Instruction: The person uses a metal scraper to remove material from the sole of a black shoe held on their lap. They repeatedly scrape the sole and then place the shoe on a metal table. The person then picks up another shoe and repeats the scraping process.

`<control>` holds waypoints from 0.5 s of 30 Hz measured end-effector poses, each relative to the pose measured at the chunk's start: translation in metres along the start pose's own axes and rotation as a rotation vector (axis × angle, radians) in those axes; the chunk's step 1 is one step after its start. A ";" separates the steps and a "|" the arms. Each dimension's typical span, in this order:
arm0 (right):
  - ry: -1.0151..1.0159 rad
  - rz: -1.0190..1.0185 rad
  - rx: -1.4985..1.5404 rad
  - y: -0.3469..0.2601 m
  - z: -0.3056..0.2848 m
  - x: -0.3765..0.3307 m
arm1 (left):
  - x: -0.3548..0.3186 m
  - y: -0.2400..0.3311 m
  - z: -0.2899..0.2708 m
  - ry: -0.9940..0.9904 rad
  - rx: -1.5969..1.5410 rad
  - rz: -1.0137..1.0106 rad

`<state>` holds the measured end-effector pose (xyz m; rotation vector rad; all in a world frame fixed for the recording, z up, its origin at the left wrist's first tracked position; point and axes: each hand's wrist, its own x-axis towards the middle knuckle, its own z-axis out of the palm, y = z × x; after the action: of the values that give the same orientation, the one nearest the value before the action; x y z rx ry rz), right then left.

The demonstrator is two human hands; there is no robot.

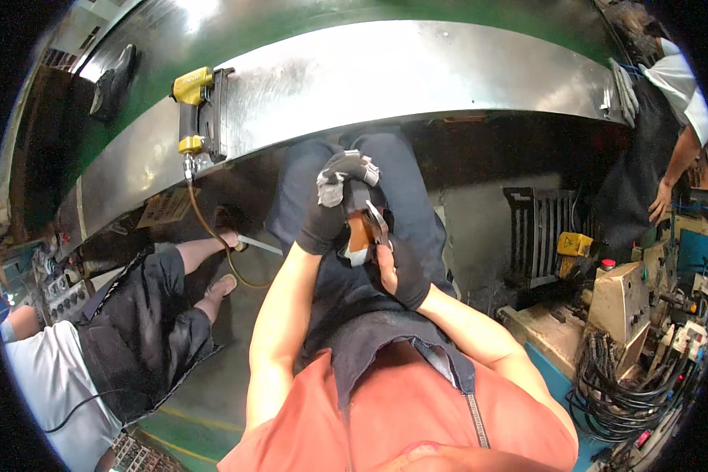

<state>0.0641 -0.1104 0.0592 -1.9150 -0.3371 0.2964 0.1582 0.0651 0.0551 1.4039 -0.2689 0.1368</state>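
A dark shoe (358, 233) with an orange-brown inside and a pale grey end rests between my hands, above my lap. My left hand (346, 179), in a black and grey glove, is closed round its far end. At the near right side, my right hand (402, 272) wears a dark glove that leaves the thumb bare. Its fingers are wrapped round a dark hand tool with a shiny metal edge (379, 223), which looks like pliers and lies against the shoe. The tool's exact kind is hard to make out, and part of the shoe is hidden by my hands.
Ahead runs a curved metal bench edge (417, 75) with a green belt behind it. A yellow and black air stapler (200, 114) lies there, its hose hanging down. Another black shoe (113, 82) is on the belt. People sit left and stand right; a machine with cables (621, 303) is at right.
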 end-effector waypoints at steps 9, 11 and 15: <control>-0.459 -0.506 -0.223 0.048 -0.050 -0.085 | -0.156 -0.024 0.039 0.512 -0.685 -0.561; -0.512 -0.493 -0.311 0.049 -0.053 -0.082 | -0.158 -0.032 0.035 0.441 -0.765 -0.538; -0.477 -0.525 -0.261 0.055 -0.050 -0.074 | -0.149 -0.019 0.038 0.408 -0.794 -0.457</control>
<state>0.0181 -0.1998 0.0287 -1.9085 -1.2214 0.3652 0.0158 0.0344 0.0023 0.5960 0.3190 -0.0633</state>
